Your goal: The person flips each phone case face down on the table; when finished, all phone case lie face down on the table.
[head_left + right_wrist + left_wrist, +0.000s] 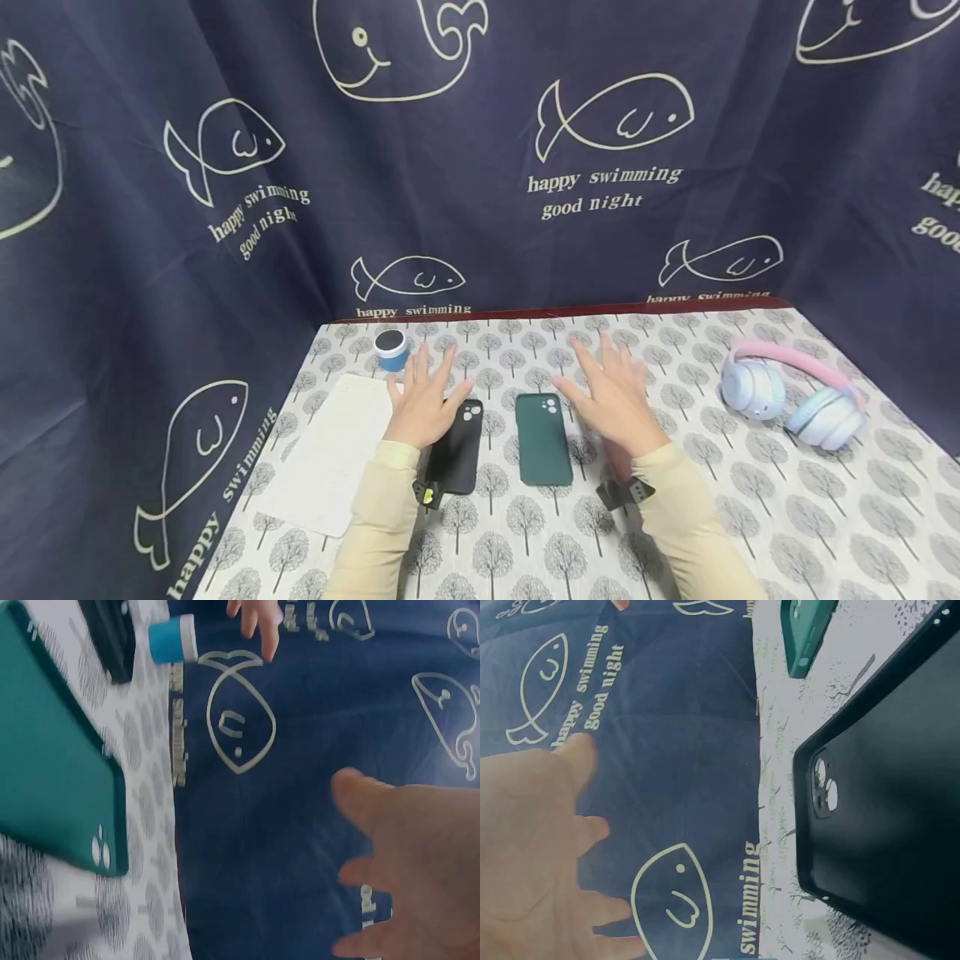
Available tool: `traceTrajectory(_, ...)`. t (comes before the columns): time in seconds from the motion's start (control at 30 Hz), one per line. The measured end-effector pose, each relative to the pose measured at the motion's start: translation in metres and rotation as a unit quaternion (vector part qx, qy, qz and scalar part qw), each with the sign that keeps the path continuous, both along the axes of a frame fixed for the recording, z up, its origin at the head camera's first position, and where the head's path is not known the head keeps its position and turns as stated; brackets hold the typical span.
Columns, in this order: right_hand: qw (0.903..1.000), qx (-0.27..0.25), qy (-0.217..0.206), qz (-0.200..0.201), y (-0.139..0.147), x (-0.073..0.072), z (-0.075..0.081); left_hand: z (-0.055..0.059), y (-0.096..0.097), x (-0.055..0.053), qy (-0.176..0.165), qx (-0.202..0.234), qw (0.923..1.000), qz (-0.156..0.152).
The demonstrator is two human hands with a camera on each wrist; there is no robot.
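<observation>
My left hand (422, 408) hovers palm down with fingers spread, overlapping the left side of a black phone case (465, 450) in the head view. The case's raised rim and camera cutouts show in the left wrist view, where the hand (525, 847) holds nothing. A dark green phone case (543, 442) lies between the two hands, its camera holes at the far end. Right of it, my right hand (615, 404) is raised with spread fingers and holds nothing. Beneath that wrist, a pinkish flat thing (617, 458) is mostly hidden.
A white sheet (330, 458) lies on the left of the tree-patterned tablecloth (517, 542). Behind it stands a blue jar (392, 358) with a dark-topped white lid. Pink and light-blue headphones (753, 390) rest at the right. A navy curtain (495, 208) hangs behind the table.
</observation>
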State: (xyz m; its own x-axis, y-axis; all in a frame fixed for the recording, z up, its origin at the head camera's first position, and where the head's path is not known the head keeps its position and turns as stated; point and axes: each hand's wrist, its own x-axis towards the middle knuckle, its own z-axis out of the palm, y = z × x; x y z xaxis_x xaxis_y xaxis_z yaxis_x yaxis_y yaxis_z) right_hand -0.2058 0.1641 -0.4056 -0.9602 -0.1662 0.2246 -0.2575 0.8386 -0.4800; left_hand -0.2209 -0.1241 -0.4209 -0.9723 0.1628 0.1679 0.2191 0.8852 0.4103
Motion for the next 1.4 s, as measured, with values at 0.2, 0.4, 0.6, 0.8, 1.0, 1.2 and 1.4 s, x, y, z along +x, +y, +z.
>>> traceTrajectory(0.2, 0.9977, -0.054, 0.008, 0.041, -0.052, 0.002, -0.003, 0.004, -0.010, 0.002, -0.028, -0.025, 0.9989, 0.028)
traceTrajectory(0.4, 0.9955, -0.085, -0.031, 0.028, -0.109, 0.010, -0.029, -0.003, -0.010, 0.001, -0.076, -0.022, 0.9934, 0.083)
traceTrajectory(0.6, 0.9952, -0.084, -0.049, 0.016, -0.133, 0.011, -0.050, -0.024, -0.012, -0.005, -0.106, 0.002, 0.9887, 0.106)
traceTrajectory(0.8, 0.9953, -0.071, -0.057, 0.031, -0.141, 0.012, -0.061, -0.030, -0.013, -0.004, -0.136, -0.007, 0.9859, 0.097)
traceTrajectory(1.0, 0.9966, -0.068, -0.032, 0.032, -0.144, 0.013, -0.065, -0.028, -0.012, -0.005, -0.128, -0.032, 0.9882, 0.077)
traceTrajectory(1.2, 0.9954, -0.090, -0.028, 0.018, -0.139, 0.011, -0.062, -0.018, -0.013, -0.002, -0.113, -0.014, 0.9921, 0.053)
traceTrajectory(1.4, 0.9940, -0.108, -0.007, 0.015, -0.135, 0.006, -0.058, 0.000, -0.007, 0.003, -0.064, 0.052, 0.9953, 0.052)
